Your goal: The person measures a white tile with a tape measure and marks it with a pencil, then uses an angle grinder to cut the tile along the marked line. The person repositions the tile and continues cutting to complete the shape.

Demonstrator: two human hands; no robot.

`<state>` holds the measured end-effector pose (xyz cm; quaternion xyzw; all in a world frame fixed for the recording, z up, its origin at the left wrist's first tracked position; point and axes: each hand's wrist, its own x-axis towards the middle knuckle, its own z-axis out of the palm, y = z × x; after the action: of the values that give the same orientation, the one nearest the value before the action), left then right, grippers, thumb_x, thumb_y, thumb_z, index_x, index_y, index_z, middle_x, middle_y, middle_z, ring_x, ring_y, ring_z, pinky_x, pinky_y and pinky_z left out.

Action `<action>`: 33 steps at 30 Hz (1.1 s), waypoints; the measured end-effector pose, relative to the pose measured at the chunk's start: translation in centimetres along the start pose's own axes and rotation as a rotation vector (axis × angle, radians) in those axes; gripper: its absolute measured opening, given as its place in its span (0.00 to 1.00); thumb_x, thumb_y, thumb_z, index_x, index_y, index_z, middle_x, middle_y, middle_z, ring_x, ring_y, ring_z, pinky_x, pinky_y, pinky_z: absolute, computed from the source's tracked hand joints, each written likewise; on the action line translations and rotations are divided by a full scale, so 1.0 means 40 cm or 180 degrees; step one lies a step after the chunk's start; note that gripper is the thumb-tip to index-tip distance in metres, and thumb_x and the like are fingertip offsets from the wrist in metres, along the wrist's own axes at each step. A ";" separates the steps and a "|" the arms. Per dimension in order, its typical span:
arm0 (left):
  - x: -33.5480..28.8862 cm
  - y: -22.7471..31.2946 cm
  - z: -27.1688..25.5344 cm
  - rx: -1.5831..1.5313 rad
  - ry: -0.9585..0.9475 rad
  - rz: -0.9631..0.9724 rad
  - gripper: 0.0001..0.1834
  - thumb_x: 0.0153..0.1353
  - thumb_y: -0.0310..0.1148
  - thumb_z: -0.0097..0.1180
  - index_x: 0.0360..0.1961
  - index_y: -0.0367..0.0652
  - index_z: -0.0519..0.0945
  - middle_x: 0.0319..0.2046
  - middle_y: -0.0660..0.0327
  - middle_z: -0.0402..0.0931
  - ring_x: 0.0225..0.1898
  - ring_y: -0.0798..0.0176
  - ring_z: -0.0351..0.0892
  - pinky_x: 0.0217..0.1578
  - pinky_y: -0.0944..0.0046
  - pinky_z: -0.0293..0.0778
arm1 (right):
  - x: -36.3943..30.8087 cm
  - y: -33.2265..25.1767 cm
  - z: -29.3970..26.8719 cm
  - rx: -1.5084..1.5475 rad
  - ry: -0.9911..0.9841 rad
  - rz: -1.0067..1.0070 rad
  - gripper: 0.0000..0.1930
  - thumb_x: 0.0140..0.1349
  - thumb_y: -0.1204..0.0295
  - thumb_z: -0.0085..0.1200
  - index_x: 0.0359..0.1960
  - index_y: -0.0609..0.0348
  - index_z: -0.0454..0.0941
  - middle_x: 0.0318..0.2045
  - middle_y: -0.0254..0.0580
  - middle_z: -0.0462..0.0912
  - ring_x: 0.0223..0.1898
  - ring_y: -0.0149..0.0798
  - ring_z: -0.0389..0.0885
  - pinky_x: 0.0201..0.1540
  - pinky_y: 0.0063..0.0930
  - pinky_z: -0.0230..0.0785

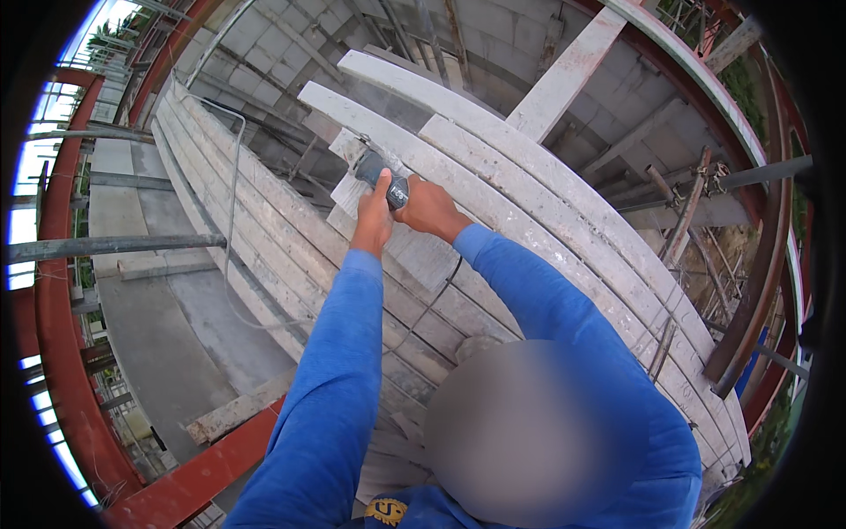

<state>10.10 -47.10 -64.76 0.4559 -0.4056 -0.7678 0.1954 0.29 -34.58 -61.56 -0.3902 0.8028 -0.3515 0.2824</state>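
A dark grey angle grinder (377, 169) is held out in front of me with both hands. My left hand (374, 214) is closed on its body, thumb lying along the top. My right hand (428, 209) wraps round its rear end. The grinder's head is over the end of a pale, dusty board (348, 144), and I cannot tell whether its disc touches the board. A dark cable (449, 275) runs beneath my right forearm toward me. Below the hands, a short pale board (421, 256) lies across the planks.
Long whitish planks (529, 181) run side by side under and right of my arms. On the left, red steel beams (60, 264) and a grey pipe (123, 247) stand out. A thin bent rod (234, 176) rises near the planks. Beyond is a block wall (264, 53) with a drop before it.
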 end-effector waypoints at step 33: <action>0.056 0.012 -0.011 0.0011 0.0173 -0.0096 0.31 0.73 0.46 0.70 0.60 0.25 0.78 0.50 0.52 0.84 0.46 0.55 0.88 0.49 0.52 0.83 | 0.057 -0.001 0.014 -0.0019 -0.0245 0.0224 0.32 0.52 0.56 0.73 0.51 0.70 0.80 0.45 0.68 0.89 0.48 0.65 0.90 0.53 0.51 0.82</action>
<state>9.31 -49.11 -65.70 0.4830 -0.3945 -0.7572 0.1940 -0.52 -36.68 -62.27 -0.3757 0.8056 -0.3237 0.3241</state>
